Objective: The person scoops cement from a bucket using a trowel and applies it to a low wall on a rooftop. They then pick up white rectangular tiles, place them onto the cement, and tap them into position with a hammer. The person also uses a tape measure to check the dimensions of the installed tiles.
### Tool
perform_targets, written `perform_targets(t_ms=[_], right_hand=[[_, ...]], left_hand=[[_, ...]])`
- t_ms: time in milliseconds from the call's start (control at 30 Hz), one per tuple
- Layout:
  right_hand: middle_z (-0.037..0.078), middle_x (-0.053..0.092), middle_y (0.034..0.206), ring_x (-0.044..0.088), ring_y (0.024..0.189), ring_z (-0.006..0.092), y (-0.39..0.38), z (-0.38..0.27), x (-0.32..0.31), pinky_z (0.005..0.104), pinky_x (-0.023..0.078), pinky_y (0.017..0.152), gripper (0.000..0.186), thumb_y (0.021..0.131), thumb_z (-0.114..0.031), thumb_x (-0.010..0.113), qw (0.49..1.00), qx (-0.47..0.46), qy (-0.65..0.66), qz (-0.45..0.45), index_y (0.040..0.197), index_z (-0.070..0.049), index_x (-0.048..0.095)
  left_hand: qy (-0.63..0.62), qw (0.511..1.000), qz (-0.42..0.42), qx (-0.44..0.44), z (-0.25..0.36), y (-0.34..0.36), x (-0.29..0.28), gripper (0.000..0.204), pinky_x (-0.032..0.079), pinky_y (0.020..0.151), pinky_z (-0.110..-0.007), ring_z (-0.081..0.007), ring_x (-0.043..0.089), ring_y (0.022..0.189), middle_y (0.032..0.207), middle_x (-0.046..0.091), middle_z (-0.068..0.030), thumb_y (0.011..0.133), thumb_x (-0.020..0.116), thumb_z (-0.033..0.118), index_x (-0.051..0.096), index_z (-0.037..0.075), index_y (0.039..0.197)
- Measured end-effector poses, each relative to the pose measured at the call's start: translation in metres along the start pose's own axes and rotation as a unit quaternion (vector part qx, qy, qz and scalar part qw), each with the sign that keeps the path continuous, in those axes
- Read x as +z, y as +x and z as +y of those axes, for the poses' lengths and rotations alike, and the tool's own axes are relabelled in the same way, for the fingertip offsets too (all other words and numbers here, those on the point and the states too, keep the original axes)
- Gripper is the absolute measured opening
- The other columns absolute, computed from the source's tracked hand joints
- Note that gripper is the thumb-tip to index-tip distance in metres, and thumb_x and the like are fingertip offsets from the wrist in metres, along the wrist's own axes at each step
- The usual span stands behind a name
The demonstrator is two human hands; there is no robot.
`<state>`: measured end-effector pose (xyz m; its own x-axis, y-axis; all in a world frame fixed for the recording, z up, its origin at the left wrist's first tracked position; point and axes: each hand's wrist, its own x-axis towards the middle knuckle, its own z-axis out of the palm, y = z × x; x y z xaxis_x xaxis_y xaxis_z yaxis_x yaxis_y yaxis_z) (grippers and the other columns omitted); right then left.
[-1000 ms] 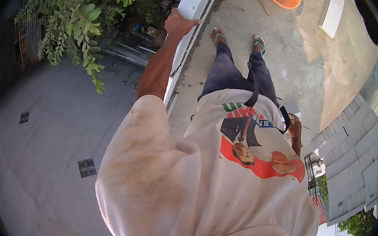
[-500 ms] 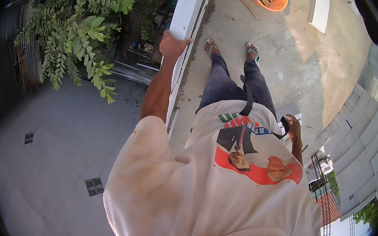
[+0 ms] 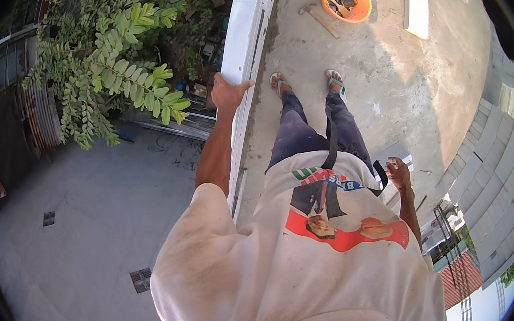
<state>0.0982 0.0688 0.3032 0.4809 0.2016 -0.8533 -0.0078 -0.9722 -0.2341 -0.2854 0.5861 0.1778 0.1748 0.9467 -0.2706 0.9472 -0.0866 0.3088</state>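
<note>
Beam (image 3: 241, 38) has my left hand (image 3: 227, 94) on its near end, fingers clamped on; right hand (image 3: 399, 175), honestly can't tell its fingers.

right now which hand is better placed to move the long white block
Left, probably: the left hand is on the white block, while the right hand is on the person's other side, well away from it.

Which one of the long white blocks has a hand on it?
The leftmost block, gripped by the left hand; the white block right of the orange basin has no hand touching it.
</note>
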Motion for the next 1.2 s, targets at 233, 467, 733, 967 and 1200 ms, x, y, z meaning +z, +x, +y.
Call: perform_targets(t_ms=[233, 467, 733, 967, 1200], right_hand=[[0.021, 0.078, 0.109, 0.078, 0.084, 0.0251, 0.003, -0.007, 0.000, 0.0369, 0.059, 0.077, 0.044, 0.098, -0.023, 0.068, 1.000, -0.002, -0.013, 0.005, 0.133, 0.003, 0.064], [0.018, 0.078, 0.113, 0.077, 0.090, 0.0239, 0.007, 0.001, -0.004, 0.0350, 0.055, 0.066, 0.043, 0.100, -0.025, 0.067, 1.000, -0.004, -0.028, -0.008, 0.135, 0.000, 0.064], [0.020, 0.078, 0.110, 0.079, 0.086, 0.0249, 0.004, 0.005, 0.001, 0.0389, 0.058, 0.078, 0.042, 0.100, -0.023, 0.069, 1.000, 0.009, -0.019, 0.005, 0.134, 0.000, 0.065], [0.020, 0.078, 0.110, 0.079, 0.086, 0.0243, 0.002, 0.006, 0.009, 0.0378, 0.058, 0.079, 0.043, 0.099, -0.023, 0.069, 1.000, 0.017, -0.005, -0.004, 0.134, 0.000, 0.065], [0.018, 0.078, 0.110, 0.078, 0.087, 0.0228, 0.010, 0.004, 0.016, 0.0356, 0.056, 0.069, 0.043, 0.097, -0.025, 0.068, 1.000, 0.006, -0.013, -0.017, 0.132, 0.000, 0.066]], left_hand=[[-0.017, 0.999, 0.016, 0.030, 0.000, -0.005, 0.009, 0.095, 0.059, 0.075, -0.054, -0.0470, 0.073, 0.088, 0.096, 0.072, -0.0250, 0.052, 0.100, 0.061, 0.054, -0.002, 0.106], [-0.011, 1.000, 0.021, 0.012, 0.006, -0.009, 0.009, 0.093, 0.059, 0.074, -0.053, -0.0462, 0.073, 0.088, 0.097, 0.072, -0.0249, 0.051, 0.102, 0.057, 0.055, -0.003, 0.105], [-0.017, 1.000, 0.019, -0.003, 0.004, -0.010, 0.010, 0.093, 0.060, 0.080, -0.054, -0.0462, 0.073, 0.093, 0.103, 0.072, -0.0250, 0.054, 0.102, 0.054, 0.056, -0.004, 0.111], [-0.011, 1.000, 0.008, -0.009, 0.001, -0.009, 0.011, 0.096, 0.059, 0.082, -0.055, -0.0469, 0.073, 0.095, 0.108, 0.072, -0.0252, 0.054, 0.102, 0.054, 0.055, -0.003, 0.115], [-0.021, 1.000, 0.002, -0.012, 0.004, -0.009, 0.014, 0.094, 0.059, 0.081, -0.056, -0.0473, 0.072, 0.095, 0.105, 0.071, -0.0239, 0.053, 0.102, 0.053, 0.054, -0.001, 0.113]])
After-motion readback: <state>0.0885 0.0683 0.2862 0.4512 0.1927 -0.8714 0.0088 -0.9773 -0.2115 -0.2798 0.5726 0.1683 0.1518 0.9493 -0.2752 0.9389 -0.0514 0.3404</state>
